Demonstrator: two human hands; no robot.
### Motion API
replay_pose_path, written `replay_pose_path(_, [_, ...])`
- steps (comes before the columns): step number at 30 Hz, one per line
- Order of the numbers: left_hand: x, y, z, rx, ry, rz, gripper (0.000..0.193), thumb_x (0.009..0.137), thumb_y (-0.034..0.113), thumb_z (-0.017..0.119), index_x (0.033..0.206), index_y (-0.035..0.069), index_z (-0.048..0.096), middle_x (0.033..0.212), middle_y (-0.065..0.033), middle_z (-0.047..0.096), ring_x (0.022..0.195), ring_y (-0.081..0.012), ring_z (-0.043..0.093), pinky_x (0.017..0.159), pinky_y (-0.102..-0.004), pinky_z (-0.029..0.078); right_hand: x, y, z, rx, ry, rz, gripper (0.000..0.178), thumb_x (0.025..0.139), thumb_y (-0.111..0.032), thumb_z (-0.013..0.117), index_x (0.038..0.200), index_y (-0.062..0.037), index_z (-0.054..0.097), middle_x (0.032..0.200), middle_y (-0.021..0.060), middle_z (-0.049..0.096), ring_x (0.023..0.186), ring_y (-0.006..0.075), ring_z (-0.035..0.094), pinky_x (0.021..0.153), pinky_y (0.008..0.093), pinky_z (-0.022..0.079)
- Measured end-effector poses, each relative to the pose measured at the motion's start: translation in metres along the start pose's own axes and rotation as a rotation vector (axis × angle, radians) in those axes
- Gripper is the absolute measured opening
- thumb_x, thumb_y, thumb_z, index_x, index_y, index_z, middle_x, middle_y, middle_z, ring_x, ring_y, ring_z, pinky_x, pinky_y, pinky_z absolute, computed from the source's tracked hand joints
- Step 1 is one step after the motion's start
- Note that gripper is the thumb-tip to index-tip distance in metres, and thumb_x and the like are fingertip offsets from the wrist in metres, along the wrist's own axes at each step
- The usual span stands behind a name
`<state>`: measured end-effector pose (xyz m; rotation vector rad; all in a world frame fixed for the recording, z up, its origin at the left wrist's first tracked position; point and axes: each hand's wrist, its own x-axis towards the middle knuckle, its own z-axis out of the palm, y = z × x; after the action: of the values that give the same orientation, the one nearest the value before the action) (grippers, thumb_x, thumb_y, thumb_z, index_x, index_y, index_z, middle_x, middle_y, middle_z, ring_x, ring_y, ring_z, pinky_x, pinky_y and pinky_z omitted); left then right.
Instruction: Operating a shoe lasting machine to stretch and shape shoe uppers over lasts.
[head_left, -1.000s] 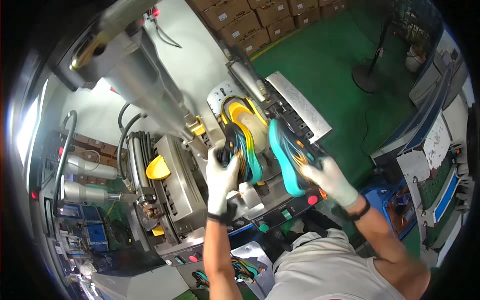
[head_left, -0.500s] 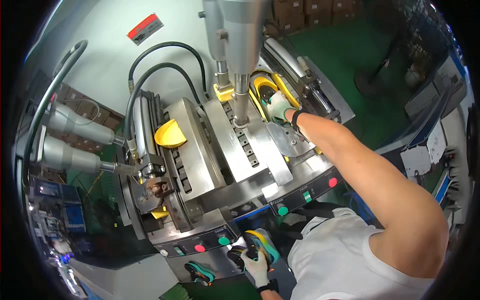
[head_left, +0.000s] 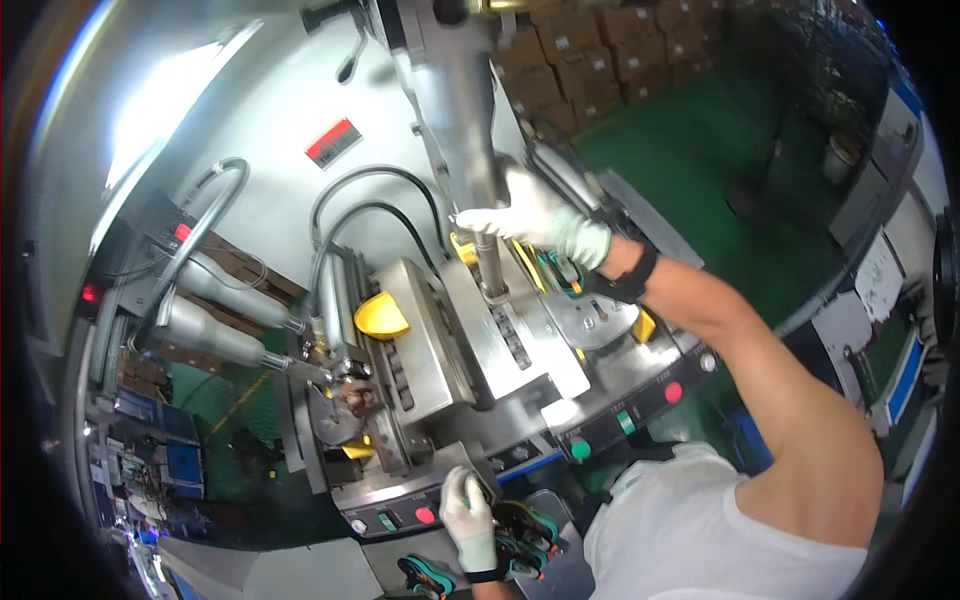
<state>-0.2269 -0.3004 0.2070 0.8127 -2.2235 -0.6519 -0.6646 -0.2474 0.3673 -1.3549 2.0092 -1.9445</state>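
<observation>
My right hand [head_left: 535, 215], in a white and green glove, is spread beside the upright steel column [head_left: 488, 268] of the press; its fingers overlap the column, and I cannot tell if they touch it. A teal and black shoe [head_left: 562, 268] sits behind the wrist, between yellow pads, partly hidden. My left hand [head_left: 466, 512], gloved, lies against the front control panel [head_left: 395, 515] with its fingers stretched upward. It covers part of the panel and holds nothing visible. Right beside it are teal and black shoes [head_left: 528, 524] on a stand.
Another shoe [head_left: 425, 575] lies left of my left wrist. A yellow curved pad [head_left: 382, 316] rests on the metal press. Grey cylinders [head_left: 215, 328] and black hoses [head_left: 375, 172] stand at the left. Cartons [head_left: 580, 70] are stacked at the far back.
My right hand has left the shoe in the press and moved up and left to the column. My left hand has let go of the shoe below and moved up to the panel. The view has shifted.
</observation>
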Motion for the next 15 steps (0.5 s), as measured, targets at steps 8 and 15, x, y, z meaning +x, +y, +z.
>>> replay_pose_path(8, [0.241,0.27,-0.067,0.11,-0.024,0.886,0.009,0.091,-0.002,0.067,0.1,-0.004,0.068,0.101,-0.0199,0.073,0.091,-0.0286,0.072,0.083,-0.0356,0.055,0.024,0.058,0.004,0.398,0.017,0.08,0.07,0.076,-0.034,0.091,0.126,-0.0027,0.053,0.108,0.0084,0.067,0.1,0.0203,0.065,0.091,0.0355,0.054])
replay_pose_path(15, [0.464,0.304,-0.056,0.688,0.439,1.217,0.03,0.1,0.021,0.064,0.125,0.005,0.062,0.124,-0.0222,0.065,0.11,-0.0443,0.062,0.092,-0.0482,0.052,0.026,0.012,0.013,0.498,-0.219,0.144,0.07,0.075,-0.041,0.089,0.121,-0.0008,0.055,0.107,0.015,0.07,0.096,0.0257,0.068,0.088,0.0362,0.055])
